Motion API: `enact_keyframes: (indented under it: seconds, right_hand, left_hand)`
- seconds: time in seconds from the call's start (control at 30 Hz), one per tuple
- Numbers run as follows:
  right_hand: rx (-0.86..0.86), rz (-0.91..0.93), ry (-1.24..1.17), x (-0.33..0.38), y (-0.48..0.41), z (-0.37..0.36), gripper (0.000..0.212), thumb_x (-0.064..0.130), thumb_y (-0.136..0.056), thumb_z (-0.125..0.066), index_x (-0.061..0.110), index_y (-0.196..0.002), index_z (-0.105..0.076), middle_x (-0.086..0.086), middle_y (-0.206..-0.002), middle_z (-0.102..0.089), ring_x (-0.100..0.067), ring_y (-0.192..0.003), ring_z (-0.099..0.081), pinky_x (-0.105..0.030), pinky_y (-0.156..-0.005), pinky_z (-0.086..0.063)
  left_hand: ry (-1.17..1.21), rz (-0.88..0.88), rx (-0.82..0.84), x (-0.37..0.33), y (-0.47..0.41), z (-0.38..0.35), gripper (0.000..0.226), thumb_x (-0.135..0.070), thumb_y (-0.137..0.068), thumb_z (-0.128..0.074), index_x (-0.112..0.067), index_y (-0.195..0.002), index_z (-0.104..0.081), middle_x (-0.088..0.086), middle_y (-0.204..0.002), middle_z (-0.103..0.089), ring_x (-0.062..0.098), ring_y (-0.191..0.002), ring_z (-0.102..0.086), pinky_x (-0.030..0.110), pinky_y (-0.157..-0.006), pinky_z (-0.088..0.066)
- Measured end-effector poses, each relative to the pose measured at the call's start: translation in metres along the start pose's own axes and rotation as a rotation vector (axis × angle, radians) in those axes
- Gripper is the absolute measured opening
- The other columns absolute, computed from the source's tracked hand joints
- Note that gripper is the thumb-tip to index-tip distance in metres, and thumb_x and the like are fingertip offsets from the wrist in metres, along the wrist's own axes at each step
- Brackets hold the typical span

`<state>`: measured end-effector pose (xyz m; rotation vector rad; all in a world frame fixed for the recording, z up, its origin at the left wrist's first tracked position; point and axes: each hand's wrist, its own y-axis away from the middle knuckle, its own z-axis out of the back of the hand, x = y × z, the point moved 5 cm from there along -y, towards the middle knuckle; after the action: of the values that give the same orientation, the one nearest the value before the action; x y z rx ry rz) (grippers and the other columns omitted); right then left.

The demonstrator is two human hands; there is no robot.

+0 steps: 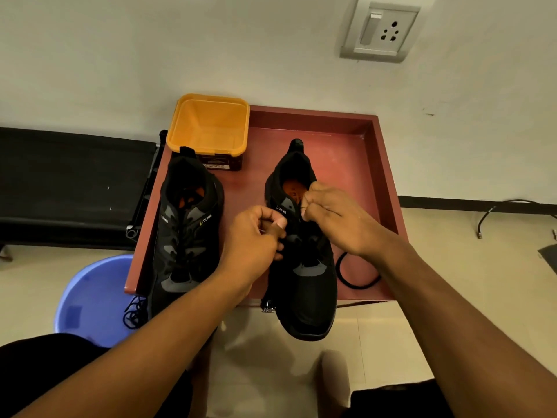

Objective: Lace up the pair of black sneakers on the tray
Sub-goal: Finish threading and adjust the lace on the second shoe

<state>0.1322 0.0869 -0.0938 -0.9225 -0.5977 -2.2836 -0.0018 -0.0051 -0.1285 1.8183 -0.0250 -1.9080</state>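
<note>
Hands (256, 233) (334, 215) on sneaker (307, 285) (red tray (340, 152), wall (150, 55))

Bare left hand (256, 236), bare right hand (334, 215), black lap clothing (45, 366)

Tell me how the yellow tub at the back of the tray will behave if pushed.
The yellow tub looks empty and thin-walled, so probably light and easy to slide. It is wider at the rim than lower down, so a high push might tip it.
</note>
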Motion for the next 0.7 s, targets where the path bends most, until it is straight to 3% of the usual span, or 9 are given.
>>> enact_keyframes:
  seconds: [0.07, 0.17, 0.27, 0.33, 0.5, 0.7]
  right_hand:
    - [-0.040, -0.019, -0.073, -0.003, 0.001, 0.003, 0.025, 0.027, -0.091, -0.049, 0.017, -0.070, -0.058, 0.000, -0.085, -0.053, -0.014, -0.079, -0.054, -0.031, -0.072, -0.042]
    - [-0.055, -0.098, -0.275, -0.012, 0.002, 0.009, 0.027, 0.019, -0.101, -0.059, 0.005, -0.078, -0.065, 0.003, -0.082, -0.063, -0.012, -0.079, -0.059, -0.033, -0.079, -0.047]
    - [-0.046, -0.152, -0.441, -0.021, 0.003, 0.012, 0.020, 0.013, -0.102, -0.063, -0.003, -0.091, -0.070, 0.001, -0.082, -0.072, -0.016, -0.078, -0.062, -0.033, -0.080, -0.050]
    - [-0.075, -0.188, -0.496, -0.026, 0.004, 0.012, 0.018, 0.012, -0.101, -0.065, -0.003, -0.094, -0.071, -0.004, -0.083, -0.070, -0.015, -0.073, -0.061, -0.030, -0.072, -0.054]
    - [-0.112, -0.224, -0.472, -0.029, 0.004, 0.010, 0.020, 0.019, -0.103, -0.065, 0.003, -0.093, -0.073, -0.003, -0.086, -0.072, -0.013, -0.071, -0.063, -0.027, -0.069, -0.055]
    - [-0.065, -0.244, -0.474, -0.028, 0.004, 0.004, 0.029, 0.016, -0.106, -0.054, 0.011, -0.080, -0.064, -0.008, -0.079, -0.066, -0.016, -0.075, -0.062, -0.030, -0.075, -0.051]
  left_hand:
    - [-0.088, -0.087, -0.024, -0.004, -0.001, 0.003, 0.012, -0.011, -0.100, -0.063, -0.022, -0.102, -0.061, 0.000, -0.079, -0.067, 0.014, -0.065, -0.065, 0.034, -0.065, -0.059]
    - [-0.308, -0.276, 0.029, -0.012, -0.004, 0.006, 0.042, -0.011, -0.098, -0.065, -0.041, -0.124, -0.050, -0.004, -0.082, -0.064, 0.018, -0.072, -0.069, 0.050, -0.071, -0.062]
    - [-0.431, -0.402, 0.157, -0.020, -0.006, 0.008, 0.068, -0.009, -0.098, -0.065, -0.051, -0.146, -0.041, -0.006, -0.081, -0.062, 0.016, -0.070, -0.068, 0.040, -0.071, -0.061]
    - [-0.522, -0.492, 0.188, -0.026, -0.007, 0.009, 0.059, -0.013, -0.098, -0.066, -0.045, -0.146, -0.050, -0.007, -0.083, -0.062, 0.013, -0.069, -0.067, 0.034, -0.071, -0.057]
    - [-0.724, -0.699, 0.131, -0.034, -0.015, 0.017, 0.043, -0.033, -0.094, -0.072, -0.037, -0.135, -0.063, -0.012, -0.091, -0.057, 0.009, -0.079, -0.060, 0.041, -0.075, -0.057]
    - [-0.866, -0.942, -0.004, -0.038, -0.008, 0.015, 0.031, -0.025, -0.100, -0.066, -0.012, -0.128, -0.069, 0.003, -0.093, -0.056, 0.020, -0.067, -0.057, 0.037, -0.055, -0.054]
